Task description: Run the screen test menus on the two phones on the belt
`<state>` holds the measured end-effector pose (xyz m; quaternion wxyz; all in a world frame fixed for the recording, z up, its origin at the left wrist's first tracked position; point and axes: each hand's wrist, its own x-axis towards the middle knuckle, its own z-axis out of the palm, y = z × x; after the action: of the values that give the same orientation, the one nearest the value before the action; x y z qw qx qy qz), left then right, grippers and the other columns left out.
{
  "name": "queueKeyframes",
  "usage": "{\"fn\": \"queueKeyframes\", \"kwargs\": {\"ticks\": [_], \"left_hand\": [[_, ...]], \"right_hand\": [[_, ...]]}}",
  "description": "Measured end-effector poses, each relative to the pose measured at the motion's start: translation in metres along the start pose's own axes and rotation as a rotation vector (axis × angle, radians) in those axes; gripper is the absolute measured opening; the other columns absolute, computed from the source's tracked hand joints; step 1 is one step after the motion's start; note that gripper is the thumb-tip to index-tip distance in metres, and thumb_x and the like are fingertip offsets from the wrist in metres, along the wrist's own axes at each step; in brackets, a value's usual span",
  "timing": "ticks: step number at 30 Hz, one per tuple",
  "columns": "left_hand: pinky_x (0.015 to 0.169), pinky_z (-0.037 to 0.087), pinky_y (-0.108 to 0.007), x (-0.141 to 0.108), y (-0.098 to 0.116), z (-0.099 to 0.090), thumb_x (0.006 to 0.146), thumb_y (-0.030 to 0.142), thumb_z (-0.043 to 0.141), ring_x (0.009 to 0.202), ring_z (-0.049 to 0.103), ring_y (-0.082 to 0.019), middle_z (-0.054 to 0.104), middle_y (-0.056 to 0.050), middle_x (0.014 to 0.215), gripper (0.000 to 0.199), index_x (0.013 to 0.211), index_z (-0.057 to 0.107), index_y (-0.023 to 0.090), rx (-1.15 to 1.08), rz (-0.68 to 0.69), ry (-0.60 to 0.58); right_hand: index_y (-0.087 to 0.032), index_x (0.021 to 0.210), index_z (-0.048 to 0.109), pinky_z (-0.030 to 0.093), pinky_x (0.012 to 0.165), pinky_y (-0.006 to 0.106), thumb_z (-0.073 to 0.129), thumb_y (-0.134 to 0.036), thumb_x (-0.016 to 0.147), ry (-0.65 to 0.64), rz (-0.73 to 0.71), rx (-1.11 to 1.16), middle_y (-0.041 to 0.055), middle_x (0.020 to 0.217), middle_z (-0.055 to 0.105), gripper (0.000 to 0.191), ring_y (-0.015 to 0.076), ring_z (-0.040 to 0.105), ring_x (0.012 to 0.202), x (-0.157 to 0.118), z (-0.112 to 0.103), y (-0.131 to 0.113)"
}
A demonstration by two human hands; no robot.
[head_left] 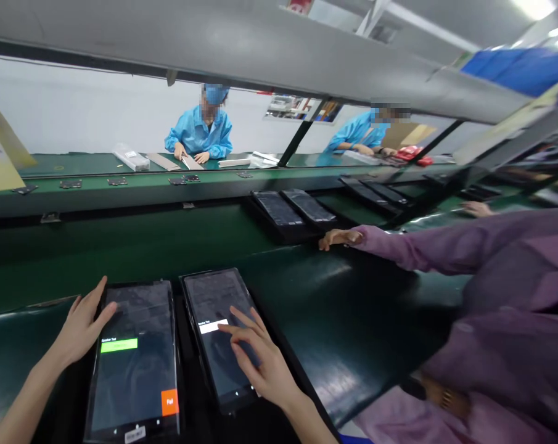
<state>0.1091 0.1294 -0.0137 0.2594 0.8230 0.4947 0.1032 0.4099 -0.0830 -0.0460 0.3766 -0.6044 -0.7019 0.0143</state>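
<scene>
Two tablets lie side by side in a black tray (193, 370) before me, screens lit. The left tablet (137, 382) shows "Speaker Test", a green bar and an orange "Fail" box. My left hand (81, 327) rests at its upper left edge, fingers stretched out, thumb over the screen. On the right tablet (209, 283) there is "Speaker Test" above a white bar. Over that screen is my right hand (260, 357), its fingers spread and the index fingertip at the white bar. Neither hand grips anything.
A co-worker's hand (338, 238) in a purple sleeve is beside another tray with two tablets (279, 208). More tablets (371, 192) lie farther right. Small dark parts (70, 184) line the green ledge (144, 196). Two people in blue work behind it.
</scene>
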Motion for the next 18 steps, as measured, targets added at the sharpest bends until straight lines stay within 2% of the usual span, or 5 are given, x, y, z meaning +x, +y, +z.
{"fn": "queueKeyframes", "kwargs": {"ticks": [4,10,12,14,18], "left_hand": [[0.115,0.012,-0.055,0.007,0.008,-0.002,0.087,0.066,0.02,0.121,0.052,-0.03,0.059,-0.009,0.128,0.068,0.13,0.046,0.021,-0.008,-0.021,0.067],[0.109,0.022,-0.059,0.011,-0.002,0.006,0.087,0.065,0.027,0.12,0.049,-0.036,0.063,-0.013,0.118,0.062,0.113,0.058,0.019,-0.018,0.037,0.233],[0.109,0.023,-0.059,0.008,0.006,-0.008,0.086,0.065,0.028,0.131,0.037,-0.038,0.057,-0.016,0.126,0.064,0.117,0.056,0.016,-0.023,0.028,0.301],[0.108,0.028,-0.055,-0.003,0.024,-0.035,0.087,0.062,0.033,0.134,0.033,-0.036,0.055,-0.015,0.129,0.059,0.117,0.055,0.016,-0.083,0.059,0.388],[0.109,0.033,-0.043,-0.06,0.077,-0.089,0.095,0.038,0.041,0.11,0.058,-0.023,0.067,-0.005,0.093,0.025,0.089,0.059,0.022,-0.264,0.359,0.411]], "right_hand": [[-0.024,0.093,0.048,0.031,0.111,0.056,0.045,-0.015,0.092,0.038,0.015,0.008,0.0053,0.108,0.069,0.009,0.0242,0.05,0.127,-0.002,0.004,0.006],[-0.023,0.091,0.056,0.033,0.11,0.054,0.043,-0.021,0.095,0.157,0.085,-0.013,0.0041,0.094,0.07,0.014,0.0227,0.06,0.113,-0.003,0.01,0.014],[-0.023,0.085,0.058,0.043,0.103,0.047,0.04,-0.026,0.096,0.216,0.134,-0.019,0.0016,0.076,0.068,0.022,0.0207,0.066,0.098,-0.006,0.01,0.019],[-0.023,0.077,0.06,0.054,0.088,0.037,0.039,-0.037,0.097,0.27,0.227,-0.05,0.0021,0.065,0.065,0.032,0.0209,0.068,0.085,-0.015,0.01,0.027],[-0.022,0.072,0.066,0.056,0.054,0.029,0.044,-0.074,0.079,0.355,0.5,-0.101,0.0102,0.08,0.069,0.057,0.0236,0.068,0.068,-0.04,0.018,0.059]]}}
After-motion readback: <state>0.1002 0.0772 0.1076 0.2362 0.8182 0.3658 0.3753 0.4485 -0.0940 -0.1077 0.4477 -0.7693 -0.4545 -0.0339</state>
